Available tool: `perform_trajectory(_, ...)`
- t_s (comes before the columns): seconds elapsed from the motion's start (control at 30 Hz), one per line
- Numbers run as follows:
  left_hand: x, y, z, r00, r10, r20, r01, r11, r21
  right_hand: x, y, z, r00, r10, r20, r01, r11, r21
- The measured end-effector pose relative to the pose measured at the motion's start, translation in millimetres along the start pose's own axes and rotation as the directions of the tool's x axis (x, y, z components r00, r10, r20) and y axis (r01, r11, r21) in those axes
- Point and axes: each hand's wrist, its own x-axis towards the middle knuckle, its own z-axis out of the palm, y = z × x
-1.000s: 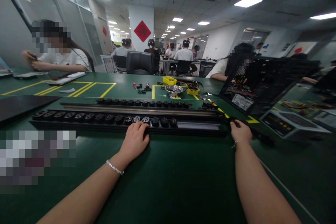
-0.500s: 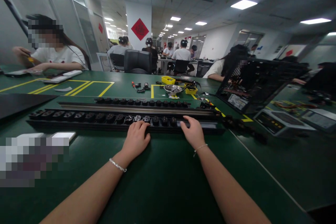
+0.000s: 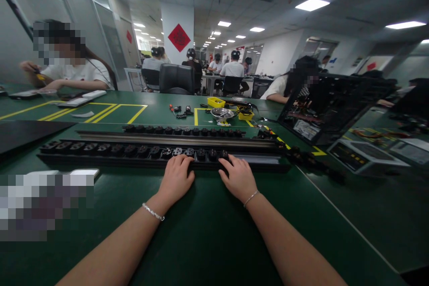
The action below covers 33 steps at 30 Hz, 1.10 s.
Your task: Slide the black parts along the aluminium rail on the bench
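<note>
A long black power strip (image 3: 100,159) lies across the table, with a row of round black sockets (image 3: 130,150) in its open channel. My left hand (image 3: 176,178) is bent over its front wall near the middle, fingers together and thumb on the near side. Further right, my right hand (image 3: 238,178) has its fingertips on the last socket (image 3: 224,154) and its thumb against the front wall. To the right of it, a stretch of the channel (image 3: 264,159) has no sockets. A metal rail (image 3: 181,141) and a second row of sockets (image 3: 182,131) lie behind.
Behind stand a metal bowl (image 3: 223,113) and a yellow bin (image 3: 216,102). An open computer case (image 3: 330,107) and a power supply unit (image 3: 367,158) are at right. A black panel (image 3: 30,136) lies left. Co-workers sit across the table, one at far left (image 3: 73,71).
My right hand has moved left from the socketless stretch of channel onto the last socket, and its spread fingers have drawn in. My left hand stays on the front wall.
</note>
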Motion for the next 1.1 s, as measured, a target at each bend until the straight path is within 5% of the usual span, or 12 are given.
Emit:
perform_trajectory(0.33,0,2,-1.7,1.0,-0.003,-0.003,0.003,1.0,0.004,2,9,0,0.997,0.008,-0.073,-0.003,0.998,0.064)
perform_trajectory(0.53,0,1,1.1,1.0,-0.009,-0.008,0.009,1.0,0.012,16,13,9,0.927,0.244,-0.285,-0.19,0.96,0.206)
perform_trajectory(0.7,0,2,0.3,1.0,-0.027,-0.002,0.027,0.999,0.023,26,12,19,0.9,0.383,-0.209,-0.337,0.915,0.224)
perform_trajectory(1.1,1,2,0.1,1.0,-0.016,0.009,0.015,0.999,0.036,27,9,20,0.875,0.444,-0.194,-0.393,0.884,0.253)
